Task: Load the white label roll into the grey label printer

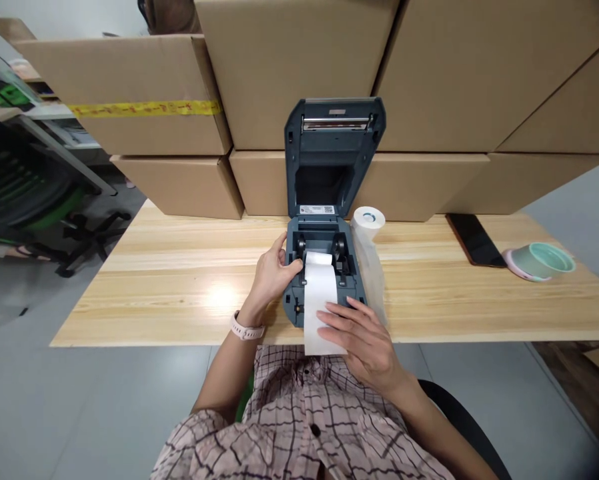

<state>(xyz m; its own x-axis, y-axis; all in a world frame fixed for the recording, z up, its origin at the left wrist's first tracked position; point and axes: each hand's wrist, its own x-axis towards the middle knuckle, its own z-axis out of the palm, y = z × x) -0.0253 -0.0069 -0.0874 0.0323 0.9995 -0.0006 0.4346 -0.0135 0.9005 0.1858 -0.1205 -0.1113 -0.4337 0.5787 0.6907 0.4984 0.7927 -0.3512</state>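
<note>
A dark grey label printer stands near the table's front edge, its lid raised. White label paper comes off a roll inside it and runs forward past the edge. My left hand grips the printer's left side, thumb over the rim by the roll holder, index finger stretched along the outside. My right hand lies on the front part of the paper with its fingers extended; its thumb is hidden. Right of the printer, a second white roll stands with a translucent strip trailing forward.
Stacked cardboard boxes line the back of the wooden table. To the right lie a dark phone and a mint-green cup. An office chair is on the floor at left.
</note>
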